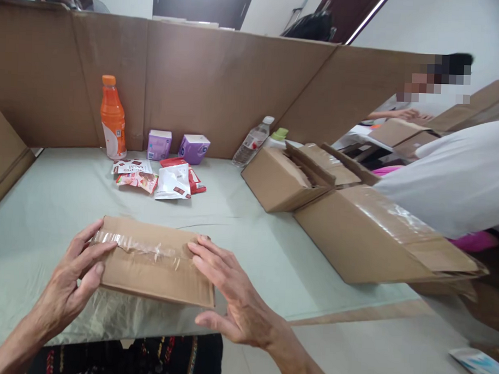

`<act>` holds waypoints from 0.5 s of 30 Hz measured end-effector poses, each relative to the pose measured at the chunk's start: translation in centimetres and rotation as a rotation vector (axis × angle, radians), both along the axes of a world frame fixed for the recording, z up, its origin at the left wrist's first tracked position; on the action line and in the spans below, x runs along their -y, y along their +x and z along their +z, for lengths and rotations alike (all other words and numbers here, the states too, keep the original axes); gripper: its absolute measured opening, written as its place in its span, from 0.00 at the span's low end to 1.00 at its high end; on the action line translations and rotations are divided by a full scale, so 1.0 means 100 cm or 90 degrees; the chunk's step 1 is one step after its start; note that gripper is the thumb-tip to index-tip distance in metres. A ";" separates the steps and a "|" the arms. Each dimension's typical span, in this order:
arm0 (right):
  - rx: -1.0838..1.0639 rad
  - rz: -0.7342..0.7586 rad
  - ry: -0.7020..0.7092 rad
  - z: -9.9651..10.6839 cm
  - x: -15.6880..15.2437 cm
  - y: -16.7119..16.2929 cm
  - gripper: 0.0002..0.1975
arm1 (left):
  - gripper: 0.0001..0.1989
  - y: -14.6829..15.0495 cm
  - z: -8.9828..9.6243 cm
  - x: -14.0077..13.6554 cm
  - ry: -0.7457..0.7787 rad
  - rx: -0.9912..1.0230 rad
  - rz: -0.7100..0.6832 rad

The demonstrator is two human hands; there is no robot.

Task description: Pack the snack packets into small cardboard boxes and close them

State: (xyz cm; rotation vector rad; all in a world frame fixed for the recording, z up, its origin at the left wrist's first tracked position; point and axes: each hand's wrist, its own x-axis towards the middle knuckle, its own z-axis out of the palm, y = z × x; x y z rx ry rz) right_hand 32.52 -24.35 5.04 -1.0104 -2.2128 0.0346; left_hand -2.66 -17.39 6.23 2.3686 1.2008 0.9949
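Note:
A closed cardboard box (148,273) lies on the table near its front edge, with a wrinkled strip of clear tape (149,249) along its top. Gripping the box's left end is my left hand (72,279), one finger lying on the tape and another at the far corner. My right hand (229,295) rests its stretched fingertips on the top at the right end, thumb spread apart from the box. The underside of the box is hidden.
Snack packets (174,181), two purple packs (194,148) and an orange drink bottle (113,119) stand or lie toward the back. A clear bottle (254,141) leans near open cardboard boxes (366,234) at right. A cardboard wall (220,88) closes the back; another person sits beyond.

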 end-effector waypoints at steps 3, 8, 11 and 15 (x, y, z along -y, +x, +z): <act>0.044 0.008 -0.002 -0.004 -0.002 0.004 0.34 | 0.19 -0.004 0.000 -0.002 -0.017 -0.005 0.000; 0.025 0.029 -0.072 -0.006 -0.027 0.009 0.37 | 0.24 -0.017 0.004 -0.003 0.007 -0.066 -0.054; 0.013 0.046 -0.093 -0.004 -0.043 0.004 0.37 | 0.28 -0.024 0.004 -0.004 0.041 -0.092 -0.052; 0.004 0.061 -0.066 0.000 -0.053 0.002 0.35 | 0.30 -0.021 0.001 -0.014 0.059 -0.090 0.007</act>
